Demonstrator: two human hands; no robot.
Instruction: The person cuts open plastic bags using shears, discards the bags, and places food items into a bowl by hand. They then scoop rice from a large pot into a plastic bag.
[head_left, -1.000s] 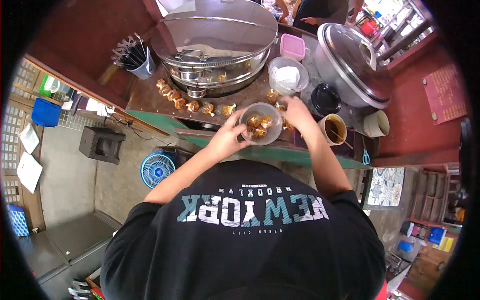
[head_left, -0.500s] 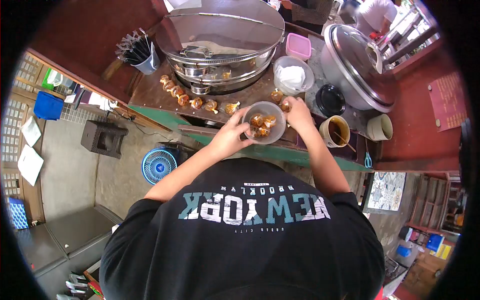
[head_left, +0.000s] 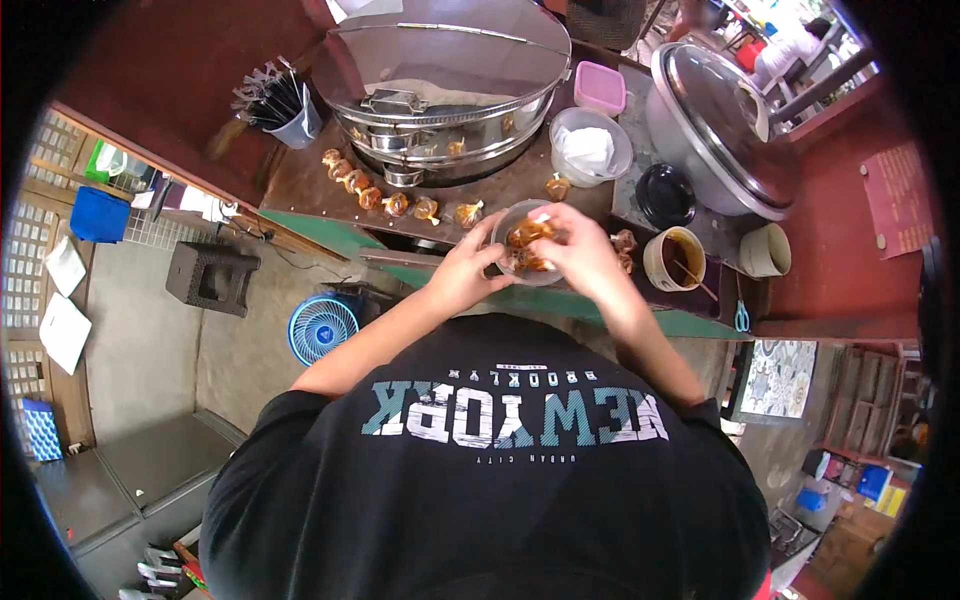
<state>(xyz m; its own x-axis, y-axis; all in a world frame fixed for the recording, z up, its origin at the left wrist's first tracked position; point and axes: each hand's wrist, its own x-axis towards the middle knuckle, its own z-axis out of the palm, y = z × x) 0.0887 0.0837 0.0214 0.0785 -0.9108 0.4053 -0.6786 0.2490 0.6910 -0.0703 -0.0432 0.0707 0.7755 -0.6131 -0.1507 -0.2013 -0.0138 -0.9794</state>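
Observation:
My left hand [head_left: 468, 272] grips a clear round plastic tub [head_left: 512, 222] by its side, thumb and fingers around the wall. Inside the tub lie small knotted plastic bags of brown sauce [head_left: 527, 232]. Over the tub's mouth, my right hand [head_left: 578, 245] is closed with its fingertips at a sauce bag, partly hidden by the fingers. A curved row of similar tied bags [head_left: 396, 205] runs along the counter to the left. Another bag [head_left: 558, 186] sits beyond the tub, and a few more [head_left: 625, 243] show beside my right wrist.
Behind stands a large round steel container [head_left: 440, 150] with a lid. To the right are a tub with a white bag [head_left: 590, 147], a black lid [head_left: 665, 195], a sauce cup with a stick [head_left: 675, 258], a big lidded pot [head_left: 715, 130] and scissors [head_left: 741, 316].
My right hand has moved left from the counter beside the tub to over its mouth, with a sauce bag at its fingers. My left hand still holds the tub.

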